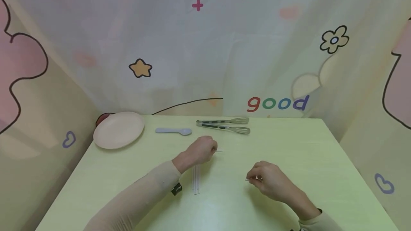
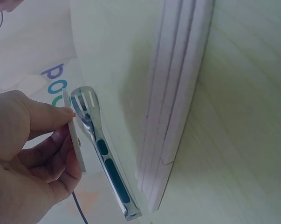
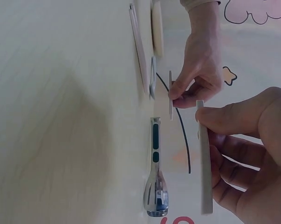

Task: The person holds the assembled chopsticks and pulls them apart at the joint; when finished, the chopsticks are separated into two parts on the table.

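My left hand is over the middle of the table and pinches a thin white stick between thumb and fingers. Its tip shows past the fist in the head view. Farther right and nearer the front, my right hand pinches another white stick, which the right wrist view shows along the fingertips. Both held sticks are off the table and apart from each other. Below the left wrist, several white sticks lie side by side on the table, their far ends hidden by that arm.
Metal tongs with slotted heads lie spread at the back of the table. A pale lavender spoon lies left of them. At the back left corner is a round pale plate. Printed cloth walls enclose the table.
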`<action>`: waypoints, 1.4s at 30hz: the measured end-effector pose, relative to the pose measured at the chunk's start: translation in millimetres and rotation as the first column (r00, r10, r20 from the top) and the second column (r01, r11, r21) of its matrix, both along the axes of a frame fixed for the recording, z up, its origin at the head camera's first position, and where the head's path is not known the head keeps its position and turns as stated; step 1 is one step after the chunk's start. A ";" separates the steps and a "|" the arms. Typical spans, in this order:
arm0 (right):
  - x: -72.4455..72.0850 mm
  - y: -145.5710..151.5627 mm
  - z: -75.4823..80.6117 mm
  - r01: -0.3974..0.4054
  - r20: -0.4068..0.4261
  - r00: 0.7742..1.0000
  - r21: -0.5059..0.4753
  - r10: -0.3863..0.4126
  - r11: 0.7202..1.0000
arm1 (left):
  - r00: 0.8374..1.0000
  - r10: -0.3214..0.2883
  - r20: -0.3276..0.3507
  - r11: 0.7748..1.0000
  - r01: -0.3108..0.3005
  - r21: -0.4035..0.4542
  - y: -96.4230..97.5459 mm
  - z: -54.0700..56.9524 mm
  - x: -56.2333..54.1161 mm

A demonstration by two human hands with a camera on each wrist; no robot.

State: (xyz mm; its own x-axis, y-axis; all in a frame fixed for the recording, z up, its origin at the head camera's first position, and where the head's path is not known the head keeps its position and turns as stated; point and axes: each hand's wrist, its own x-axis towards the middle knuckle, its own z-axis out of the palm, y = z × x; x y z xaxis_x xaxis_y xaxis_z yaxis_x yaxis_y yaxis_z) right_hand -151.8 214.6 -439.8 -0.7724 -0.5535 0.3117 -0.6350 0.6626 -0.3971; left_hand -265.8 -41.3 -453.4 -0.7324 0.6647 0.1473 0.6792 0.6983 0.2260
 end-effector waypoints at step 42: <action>12.1 4.8 -15.9 -0.049 -0.026 0.998 -0.018 0.049 0.999 | 0.999 0.007 0.047 0.997 -0.003 -0.081 21.9 -31.4 -1.3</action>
State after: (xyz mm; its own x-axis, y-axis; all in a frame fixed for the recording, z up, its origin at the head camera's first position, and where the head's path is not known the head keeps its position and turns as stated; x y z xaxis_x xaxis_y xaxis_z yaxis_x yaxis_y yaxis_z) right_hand -139.7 219.4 -455.7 -0.7361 -0.5843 0.3417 -0.6767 0.6230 -0.3923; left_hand -267.1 -19.4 -484.9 -0.7408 0.6692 0.0582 0.6654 0.7191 0.2003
